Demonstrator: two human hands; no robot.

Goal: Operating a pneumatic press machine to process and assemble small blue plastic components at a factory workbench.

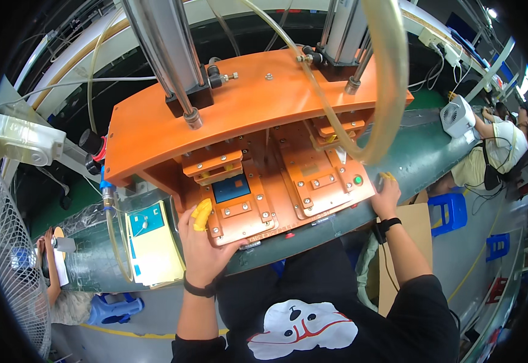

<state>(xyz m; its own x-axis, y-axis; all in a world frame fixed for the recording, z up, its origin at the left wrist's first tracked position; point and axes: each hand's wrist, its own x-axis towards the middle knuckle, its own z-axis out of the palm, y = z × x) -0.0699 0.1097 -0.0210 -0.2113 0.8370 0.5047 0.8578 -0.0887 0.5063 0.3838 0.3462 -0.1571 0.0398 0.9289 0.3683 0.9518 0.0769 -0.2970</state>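
Note:
An orange two-station press (246, 100) stands on the bench before me. My left hand (206, 251) rests at the front left corner of its base, thumb stretched along the front edge and apart from the fingers. Yellow covers (201, 213) sit on its fingers. A dark blue panel (232, 189) lies in the left fixture (249, 212), under the left press head (212, 163). My right hand (387, 198) is at the base's right front corner, near a green button (358, 179); its fingertips are yellow-covered too. Neither hand visibly lifts anything. The right fixture (315, 181) is partly overhung by a hose.
Left of the press lie yellow sheets (155, 248) with a teal panel (147, 219) on top. A clear hose (391, 78) loops down in front. A fan cage (13, 260) stands far left. A white box-shaped device (458, 116), blue stools (447, 213) and another person (500, 142) are at right.

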